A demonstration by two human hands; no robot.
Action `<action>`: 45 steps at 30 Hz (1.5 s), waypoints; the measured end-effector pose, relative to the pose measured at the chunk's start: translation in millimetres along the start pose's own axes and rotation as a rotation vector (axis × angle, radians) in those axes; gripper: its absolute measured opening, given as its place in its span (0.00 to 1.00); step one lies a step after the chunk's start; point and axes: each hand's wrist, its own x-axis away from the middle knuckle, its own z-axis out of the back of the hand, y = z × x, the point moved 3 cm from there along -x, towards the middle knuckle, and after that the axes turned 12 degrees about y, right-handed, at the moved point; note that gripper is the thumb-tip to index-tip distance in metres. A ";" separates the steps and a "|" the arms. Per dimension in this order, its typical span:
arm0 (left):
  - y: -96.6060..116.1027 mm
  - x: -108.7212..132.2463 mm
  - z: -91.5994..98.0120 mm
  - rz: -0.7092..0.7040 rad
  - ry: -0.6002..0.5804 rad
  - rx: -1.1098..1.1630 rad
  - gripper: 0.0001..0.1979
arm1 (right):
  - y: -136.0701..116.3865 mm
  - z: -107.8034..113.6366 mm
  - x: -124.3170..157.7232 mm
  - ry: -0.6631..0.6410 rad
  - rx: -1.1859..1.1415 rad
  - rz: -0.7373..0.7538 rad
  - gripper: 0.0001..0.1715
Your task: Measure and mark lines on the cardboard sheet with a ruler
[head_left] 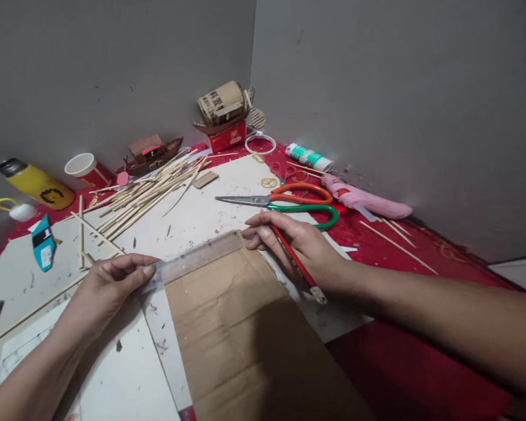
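A clear ruler point(204, 255) lies along the far edge of a brown cardboard sheet point(219, 327). My left hand point(114, 285) pinches the ruler's left end between thumb and fingers. At the ruler's other end, my right hand point(291, 242) has its fingertips by the cardboard's far corner. A red pencil point(294, 258) is held in that right hand, its worn blunt end pointing back toward me. Just beyond the right hand lie scissors point(269, 201) with one orange and one green handle. A shadow falls across the cardboard's lower right.
Thin wooden sticks point(146, 196) lie heaped at the back left, near a teal cutter point(44, 244), yellow bottle point(37, 183) and paper cup point(86, 169). Two model boats point(151, 155) stand behind. A pink glue gun point(368, 197) and a green-white tube point(309, 158) lie right, near the wall.
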 end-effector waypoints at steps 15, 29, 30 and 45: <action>12.8 -0.4 3.7 -0.429 -0.038 -0.451 0.15 | 3.4 -1.3 1.8 -0.001 -0.009 -0.040 0.12; 23.1 14.6 -8.9 -0.616 -0.080 -0.520 0.13 | -6.4 -0.5 2.5 -0.039 0.175 0.132 0.10; 23.1 15.2 -8.9 -0.615 -0.083 -0.527 0.13 | -6.1 -0.7 2.9 -0.047 0.180 0.139 0.10; 18.9 18.7 -7.2 -0.624 -0.219 -0.605 0.20 | -9.7 -0.7 6.8 -0.027 0.253 0.196 0.09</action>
